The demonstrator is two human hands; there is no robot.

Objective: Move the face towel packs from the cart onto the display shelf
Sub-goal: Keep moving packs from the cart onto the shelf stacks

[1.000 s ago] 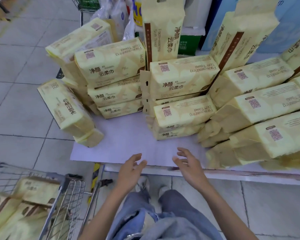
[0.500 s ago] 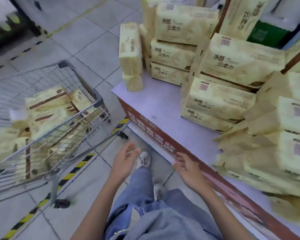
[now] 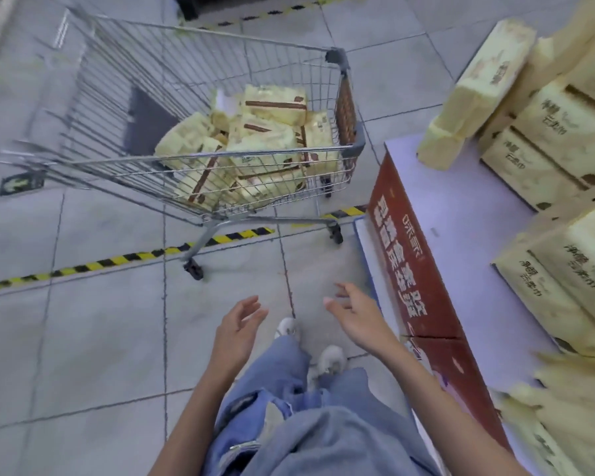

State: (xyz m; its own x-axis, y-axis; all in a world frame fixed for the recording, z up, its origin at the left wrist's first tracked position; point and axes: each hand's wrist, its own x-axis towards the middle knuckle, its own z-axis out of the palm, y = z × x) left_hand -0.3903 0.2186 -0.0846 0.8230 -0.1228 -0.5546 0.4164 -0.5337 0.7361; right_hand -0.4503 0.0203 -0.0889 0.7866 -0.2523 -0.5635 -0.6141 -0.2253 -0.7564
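Yellow face towel packs point(image 3: 273, 106) are lying heaped in the wire cart point(image 3: 337, 58), well ahead of the left hand point(image 3: 236, 329), which is hanging open and holding nothing. The right hand point(image 3: 356, 316) is spreading relaxed, empty fingers. Just to its right, the display shelf point(image 3: 461, 218) is carrying stacked packs point(image 3: 560, 132).

Cropped and buried
Cropped by right edge, print smeared: shelf packs point(image 3: 560, 132); buried under others inside cart point(image 3: 337, 58): lower packs point(image 3: 217, 187).
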